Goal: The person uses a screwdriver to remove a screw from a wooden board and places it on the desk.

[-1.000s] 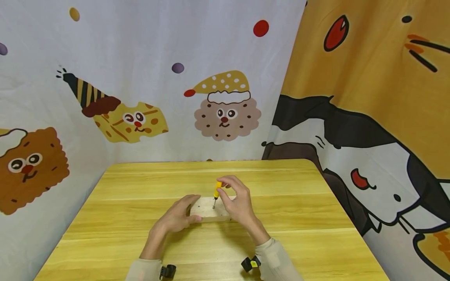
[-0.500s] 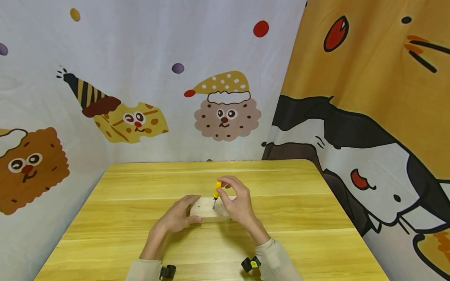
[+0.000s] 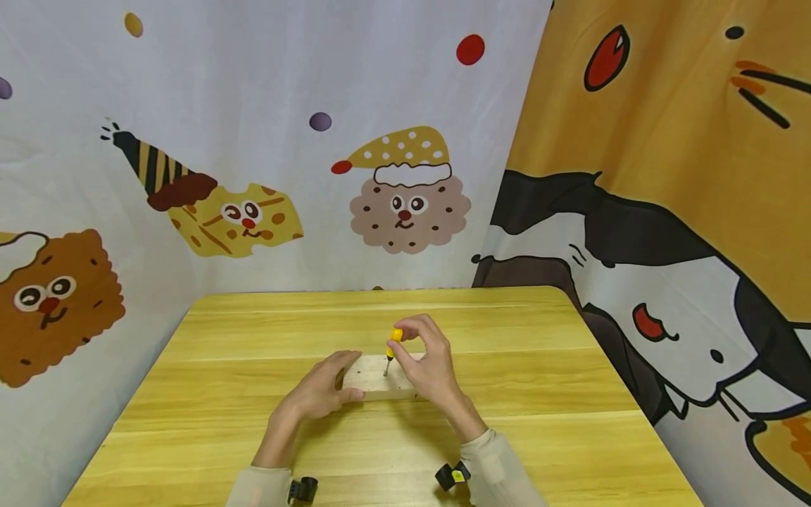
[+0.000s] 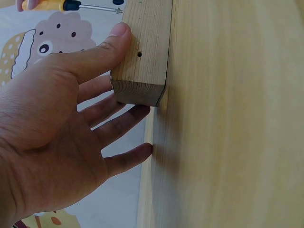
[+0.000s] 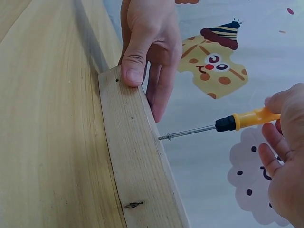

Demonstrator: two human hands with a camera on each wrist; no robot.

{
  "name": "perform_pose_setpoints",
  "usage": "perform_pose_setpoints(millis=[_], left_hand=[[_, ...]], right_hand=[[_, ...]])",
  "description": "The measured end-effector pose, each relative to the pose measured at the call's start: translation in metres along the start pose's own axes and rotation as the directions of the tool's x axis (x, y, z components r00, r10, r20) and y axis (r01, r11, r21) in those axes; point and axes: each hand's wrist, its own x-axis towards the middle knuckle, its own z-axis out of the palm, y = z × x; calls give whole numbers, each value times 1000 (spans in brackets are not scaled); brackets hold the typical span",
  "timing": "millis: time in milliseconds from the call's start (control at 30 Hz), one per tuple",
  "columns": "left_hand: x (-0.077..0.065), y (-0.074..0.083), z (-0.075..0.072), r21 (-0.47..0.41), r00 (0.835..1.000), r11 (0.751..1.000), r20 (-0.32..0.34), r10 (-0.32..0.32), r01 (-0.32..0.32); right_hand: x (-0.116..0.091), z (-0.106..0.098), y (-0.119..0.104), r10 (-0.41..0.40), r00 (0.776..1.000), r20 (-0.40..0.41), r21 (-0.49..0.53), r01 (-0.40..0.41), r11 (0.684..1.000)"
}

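Note:
A short wooden block (image 3: 374,384) with small holes lies on the table. My left hand (image 3: 319,391) holds its left end, thumb on the near side and fingers around the far side; the left wrist view shows the thumb (image 4: 116,40) pressed to the wood. In my right hand (image 3: 434,366) is a screwdriver (image 3: 393,345) with a yellow handle and black collar, pinched between thumb and fingertips near the handle's top. It leans slightly right over the block. At the shaft's tip a small screw (image 5: 164,137) meets the block's top face in the right wrist view.
The wood-grain table (image 3: 253,331) spreads around the block on all sides. Behind it hangs a white curtain (image 3: 266,84) with cartoon prints, and an orange printed curtain (image 3: 671,127) hangs at the right. Small black cameras (image 3: 304,489) sit at both wrists.
The right thumb and fingertips have shifted a little on the screwdriver handle, whose top tips slightly further right. The left hand and the block stay where they were.

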Motion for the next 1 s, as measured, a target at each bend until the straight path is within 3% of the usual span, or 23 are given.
perform_pose_setpoints(millis=[1000], left_hand=[[0, 2, 0, -4, 1000, 1000, -7, -11, 11]], right_hand=[[1, -4, 0, 15, 998, 56, 51, -18, 999]])
